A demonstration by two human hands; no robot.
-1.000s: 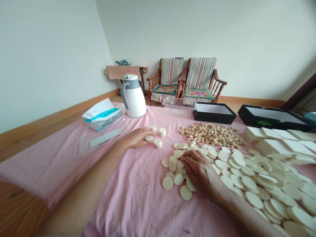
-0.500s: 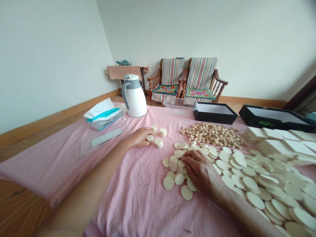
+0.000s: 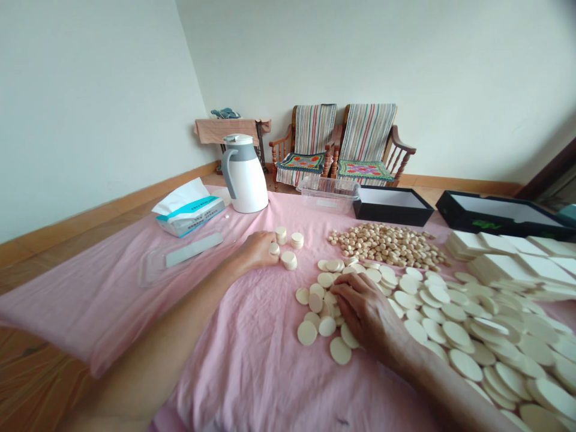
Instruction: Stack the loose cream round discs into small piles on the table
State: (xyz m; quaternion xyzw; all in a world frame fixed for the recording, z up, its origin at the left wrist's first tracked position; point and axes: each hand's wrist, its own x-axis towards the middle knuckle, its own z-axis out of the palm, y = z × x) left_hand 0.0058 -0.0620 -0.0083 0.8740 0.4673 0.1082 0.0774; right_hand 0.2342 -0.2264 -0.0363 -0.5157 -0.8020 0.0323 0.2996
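Cloth (image 3: 252, 354) runs bare between disc stacks (image 3: 288, 259) and loose discs (image 3: 453, 312).

Pale walls (image 3: 315, 54), tan baseboard (image 3: 459, 182) — two wooden armchairs (image 3: 404, 144), striped covers (image 3: 366, 135) — brown floor (image 3: 36, 378).

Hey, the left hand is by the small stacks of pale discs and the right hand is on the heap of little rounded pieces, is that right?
Not quite: the head view shows the right hand on the loose discs; the little rounded pieces lie beyond it. The left hand is by the small stacks.
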